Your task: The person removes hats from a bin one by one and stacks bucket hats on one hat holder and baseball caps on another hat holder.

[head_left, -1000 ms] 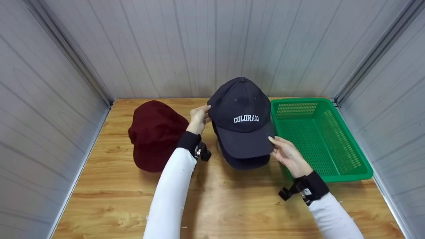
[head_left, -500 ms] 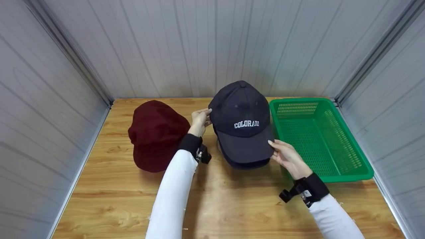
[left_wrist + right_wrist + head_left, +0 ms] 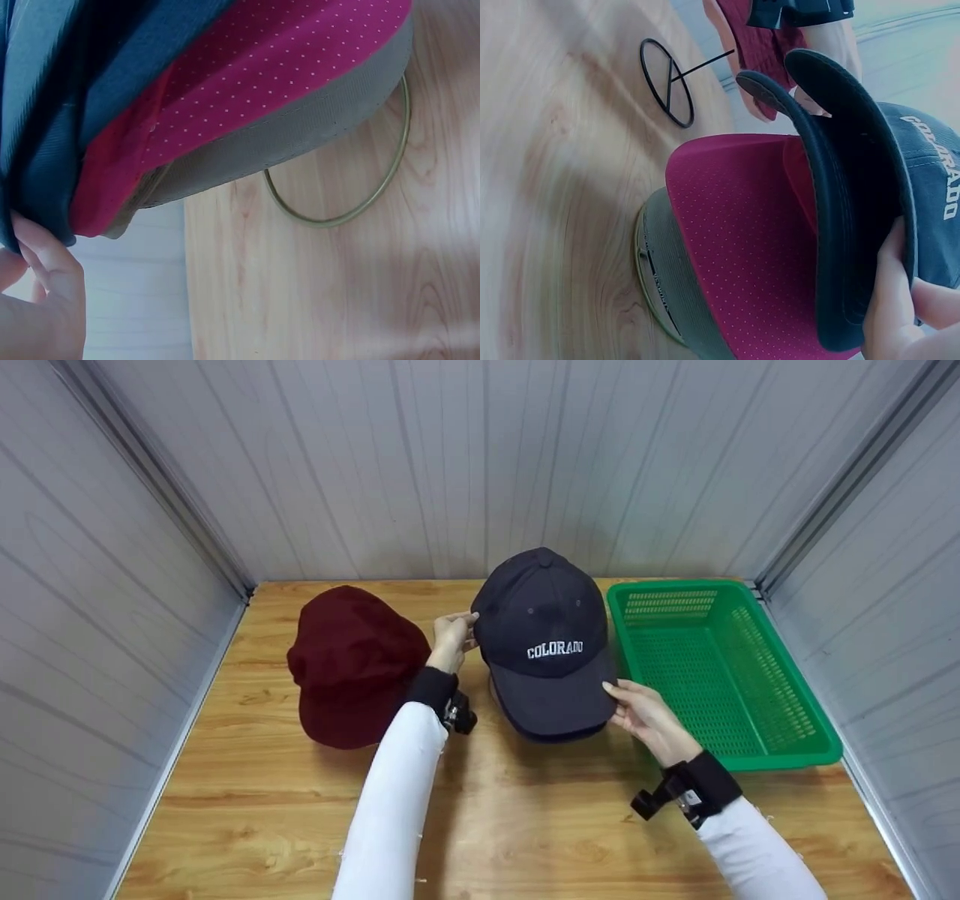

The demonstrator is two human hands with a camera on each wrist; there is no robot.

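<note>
Cloth-soft, light COLORADO cap point(image 3: 546, 641), best taken at stiff brim and crown edge, pinched there by left hand point(image 3: 452, 636) and right hand point(image 3: 646, 718).

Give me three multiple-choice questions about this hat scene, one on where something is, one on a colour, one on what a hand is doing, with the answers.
1. Where is the green plastic basket?
A. left of the caps
B. right of the caps
C. on the stack

2. What colour is the soft fabric hat lying apart on the wooden table?
A. maroon
B. yellow
C. white

3. What is the right hand doing?
A. resting in the basket
B. hanging idle
C. holding the brim of the navy COLORADO cap

Answers: 1 B, it sits at the table's right edge; 2 A, dark red cloth; 3 C, fingers curl round the brim.
</note>
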